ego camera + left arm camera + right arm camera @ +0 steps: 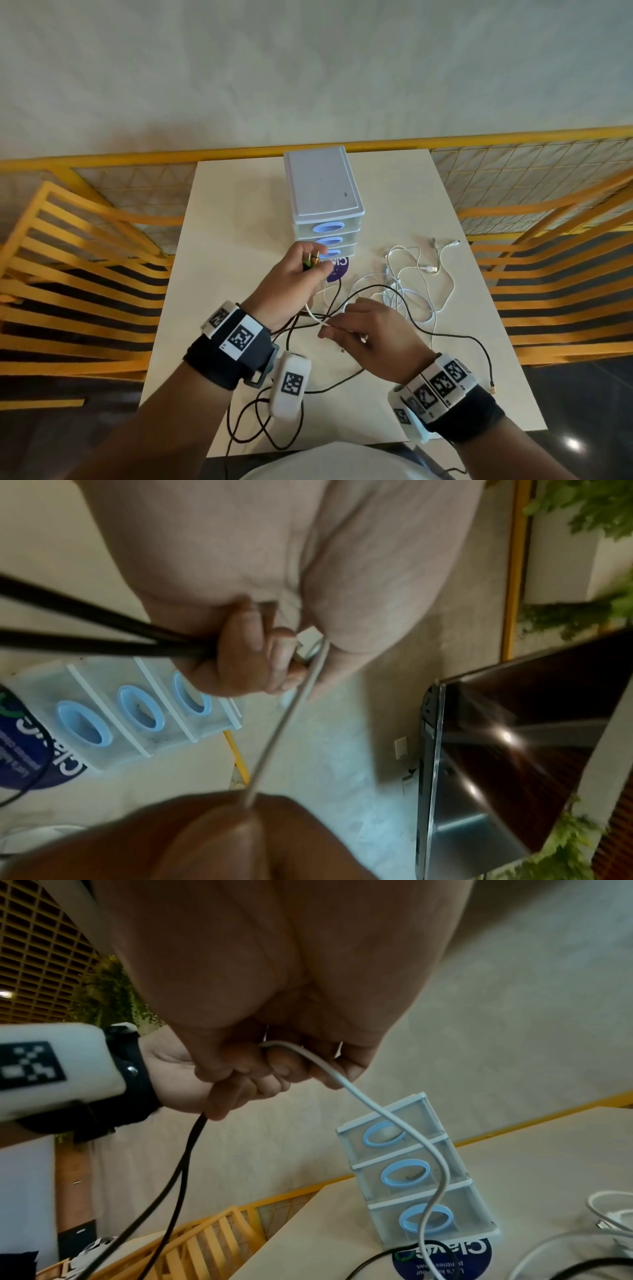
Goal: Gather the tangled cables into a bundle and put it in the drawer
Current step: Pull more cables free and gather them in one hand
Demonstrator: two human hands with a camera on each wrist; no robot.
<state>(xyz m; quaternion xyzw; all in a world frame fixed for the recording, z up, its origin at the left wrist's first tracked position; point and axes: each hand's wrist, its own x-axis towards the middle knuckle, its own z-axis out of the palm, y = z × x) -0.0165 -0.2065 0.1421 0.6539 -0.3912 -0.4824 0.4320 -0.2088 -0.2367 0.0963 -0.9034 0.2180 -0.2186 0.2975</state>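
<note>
Head view, cables [404,294] betw. both hands

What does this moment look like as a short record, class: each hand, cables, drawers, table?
left hand: grips black cable with gold plug ends, and a white cable
right hand: pinches the same white cable nearer the body
loose cables: tangled white cables lying on the table, right of the drawers
drawers: small white plastic three-drawer unit, blue oval handles, all closed
table: pale square tabletop
</note>
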